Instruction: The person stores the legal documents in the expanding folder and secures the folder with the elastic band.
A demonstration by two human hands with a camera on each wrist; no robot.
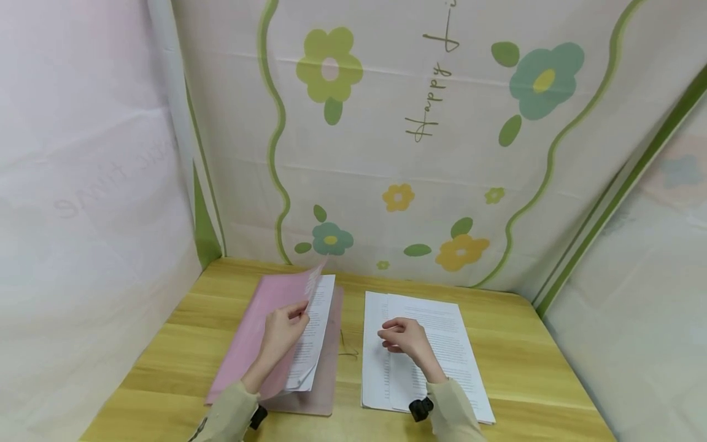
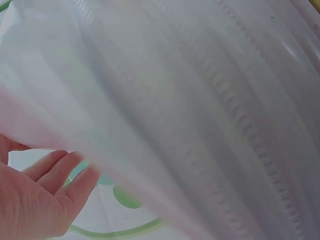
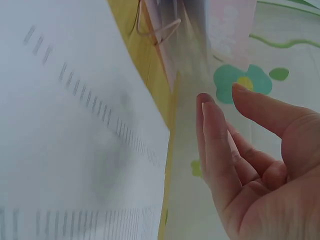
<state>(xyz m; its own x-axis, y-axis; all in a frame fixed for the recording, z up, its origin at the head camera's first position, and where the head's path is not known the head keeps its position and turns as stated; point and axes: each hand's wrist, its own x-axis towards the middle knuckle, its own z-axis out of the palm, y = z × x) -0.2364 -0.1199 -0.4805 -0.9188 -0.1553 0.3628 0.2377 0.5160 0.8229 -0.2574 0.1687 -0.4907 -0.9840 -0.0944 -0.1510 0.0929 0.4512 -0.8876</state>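
Note:
A pink plastic folder (image 1: 245,337) lies on the left of the table, its front cover lifted at a slant. My left hand (image 1: 280,331) pinches the cover's free edge between thumb and fingers. Inside the folder are white printed sheets (image 1: 319,316), with a curled lower corner. In the left wrist view, the blurred translucent sheet (image 2: 165,120) fills most of the picture beside the left hand (image 2: 45,195). Over a stack of printed paper (image 1: 442,313) on the right hovers my right hand (image 1: 407,337). Its fingers are loosely bent, thumb apart, holding nothing in the right wrist view.
A thin loop (image 1: 348,353) sticks out beside the folder's right edge, between it and the paper stack. The wooden table (image 1: 530,368) is enclosed by fabric walls (image 1: 353,153) with printed flowers at the back and on both sides.

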